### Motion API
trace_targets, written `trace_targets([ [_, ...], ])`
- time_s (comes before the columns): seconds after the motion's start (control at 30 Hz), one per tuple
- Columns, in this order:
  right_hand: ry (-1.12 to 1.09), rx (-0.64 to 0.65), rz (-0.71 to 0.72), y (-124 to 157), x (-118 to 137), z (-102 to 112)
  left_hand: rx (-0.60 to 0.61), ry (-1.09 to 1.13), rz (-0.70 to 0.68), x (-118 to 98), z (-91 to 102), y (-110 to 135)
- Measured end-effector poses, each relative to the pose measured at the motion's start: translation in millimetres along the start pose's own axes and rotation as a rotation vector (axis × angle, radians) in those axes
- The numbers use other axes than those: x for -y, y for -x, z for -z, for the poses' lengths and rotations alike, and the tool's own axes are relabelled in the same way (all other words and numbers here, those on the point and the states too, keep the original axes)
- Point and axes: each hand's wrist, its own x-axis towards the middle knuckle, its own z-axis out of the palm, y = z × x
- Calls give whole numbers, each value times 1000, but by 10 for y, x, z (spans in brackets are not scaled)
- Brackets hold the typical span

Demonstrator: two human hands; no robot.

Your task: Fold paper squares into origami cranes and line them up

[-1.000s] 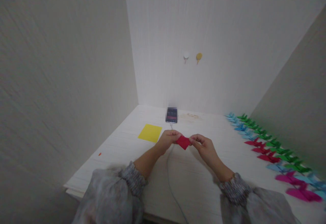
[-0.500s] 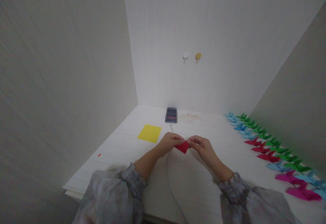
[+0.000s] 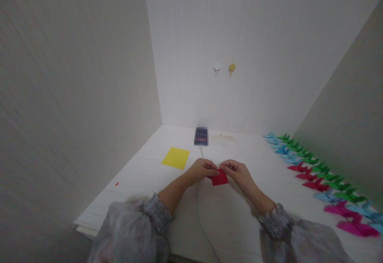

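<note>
A small folded piece of red paper is held just above the white table, in front of me. My left hand pinches its upper left edge. My right hand pinches its upper right edge, fingers closed on the paper. The two hands nearly touch above the fold. Grey sleeves cover both forearms.
A yellow paper square lies to the left. A phone stands at the back, its cable running toward me. Rows of folded paper figures in blue, green, red and magenta line the right side. Walls enclose the table.
The hands have drawn closer together and lowered a little. The red paper has turned from a spread diamond to a smaller shape hanging below the fingers.
</note>
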Motion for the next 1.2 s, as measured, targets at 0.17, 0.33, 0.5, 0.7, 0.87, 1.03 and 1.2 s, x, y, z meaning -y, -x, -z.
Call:
trace_targets([
  [0.17, 125, -115, 172, 9, -52, -59, -226, 231, -94, -15, -5, -26],
  [0.33, 181, -195, 225, 20, -85, -70, -194, 278, -70, -48, -26, 2],
  [0.5, 264, -144, 299, 48, 10, -34, -215, 234, -85, -54, -4, 3],
  [0.7, 327, -238, 336, 57, 14, -35, -265, 222, -104, -48, 25, -13],
  [0.87, 357, -270, 332, 59, 0, -48, -328, 244, -126, -43, 12, -20],
  [1.03, 361, -280, 350, 53, -15, -41, -321, 252, -135, -19, -7, -33],
  [1.2, 303, -255, 375, 54, 1, -45, -306, 264, -148, -17, -16, -32],
])
